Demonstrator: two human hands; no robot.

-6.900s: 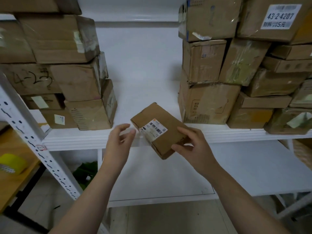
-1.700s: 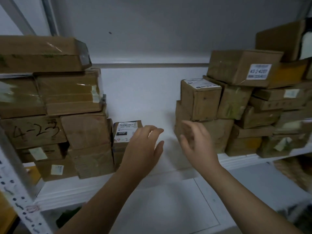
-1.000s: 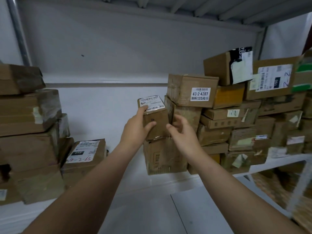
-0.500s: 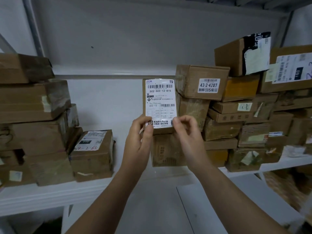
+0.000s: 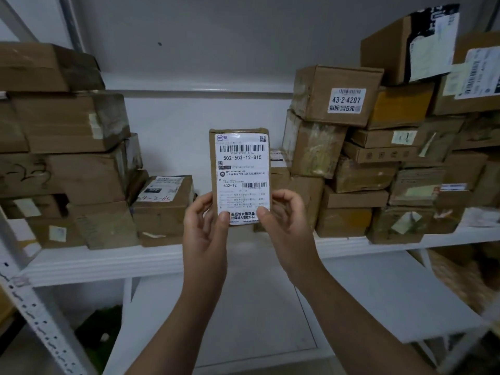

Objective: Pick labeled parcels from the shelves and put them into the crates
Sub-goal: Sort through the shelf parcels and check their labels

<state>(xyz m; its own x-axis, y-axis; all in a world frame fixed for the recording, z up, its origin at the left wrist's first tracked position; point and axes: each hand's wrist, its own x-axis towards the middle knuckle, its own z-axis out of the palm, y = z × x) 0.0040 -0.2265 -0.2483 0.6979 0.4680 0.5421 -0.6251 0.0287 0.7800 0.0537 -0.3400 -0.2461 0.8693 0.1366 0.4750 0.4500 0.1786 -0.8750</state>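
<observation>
While left hand (image 5: 205, 239) and right hand (image 5: 284, 231) pinched the brown cardboard parcel (image 5: 240, 169) before the white shelf (image 5: 108, 261), label-checking seemed underway, crating next.

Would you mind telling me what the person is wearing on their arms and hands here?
Nothing that shows. The left grip and right grip are bare hands, with no gloves, rings or tape. The left forearm and right forearm are bare down to the frame's lower edge: no sleeves, watch or wristband in view.
</observation>
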